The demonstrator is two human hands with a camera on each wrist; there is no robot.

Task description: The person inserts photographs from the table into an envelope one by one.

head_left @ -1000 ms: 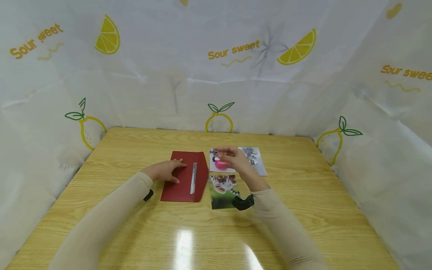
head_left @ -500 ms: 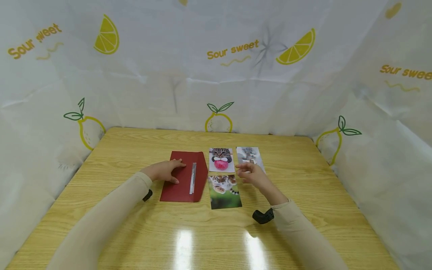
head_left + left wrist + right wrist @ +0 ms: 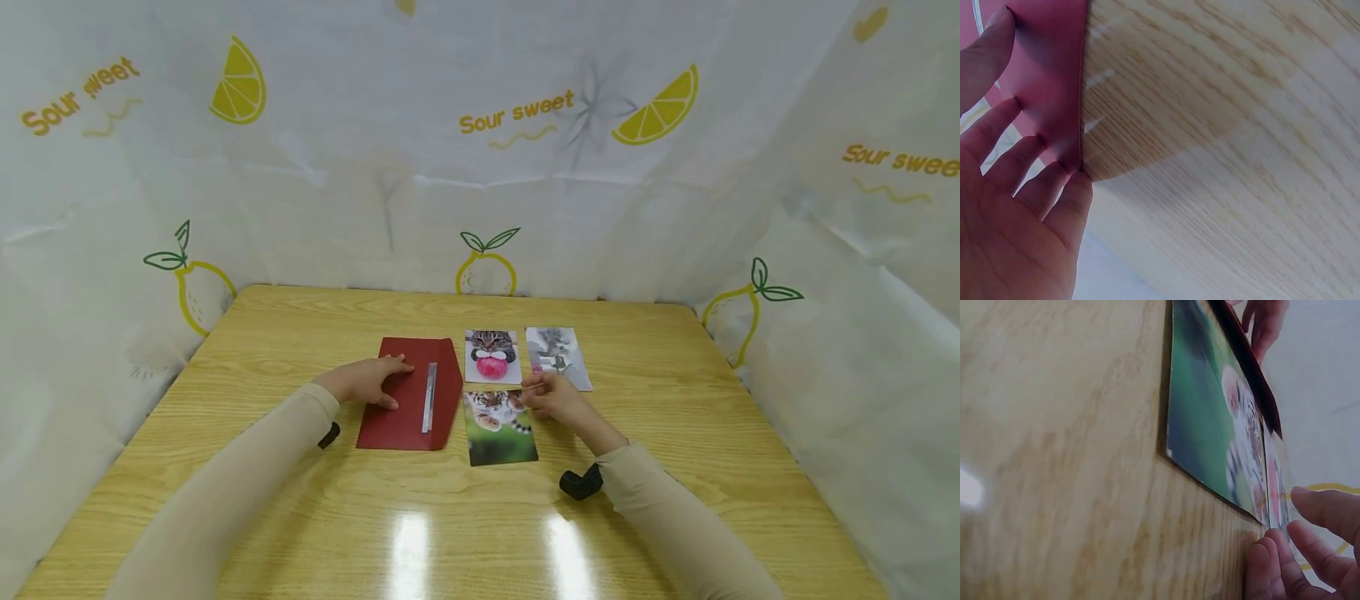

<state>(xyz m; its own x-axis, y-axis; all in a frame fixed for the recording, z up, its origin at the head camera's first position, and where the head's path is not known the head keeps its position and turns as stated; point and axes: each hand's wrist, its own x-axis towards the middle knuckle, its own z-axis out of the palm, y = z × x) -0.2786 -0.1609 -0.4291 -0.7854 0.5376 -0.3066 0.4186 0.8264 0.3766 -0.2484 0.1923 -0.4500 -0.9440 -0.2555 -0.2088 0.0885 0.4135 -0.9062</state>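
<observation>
A red envelope [image 3: 393, 429] with a silver strip [image 3: 429, 400] lies flat, its pointed flap to the right. My left hand [image 3: 366, 382] rests on its left part, fingers spread; the left wrist view shows the fingertips along the red paper [image 3: 1047, 69]. To the right lie a tiger picture card [image 3: 498, 446], a card of a cat with a pink ball [image 3: 492, 367] above it, and a grey-toned card [image 3: 577, 371] at the far right. My right hand [image 3: 558, 402] is at the tiger card's upper right corner, fingertips right by its edge and thumb apart from them [image 3: 1329, 512].
The cards and envelope lie on a wood-grain table [image 3: 315, 525]. A white curtain [image 3: 360, 200] with lemon prints stands behind it and along both sides. Black wrist devices [image 3: 581, 483] sit under the sleeves.
My right hand has moved from over the cat card rightward to the grey card, then down to the tiger card's corner. The left hand stays on the envelope.
</observation>
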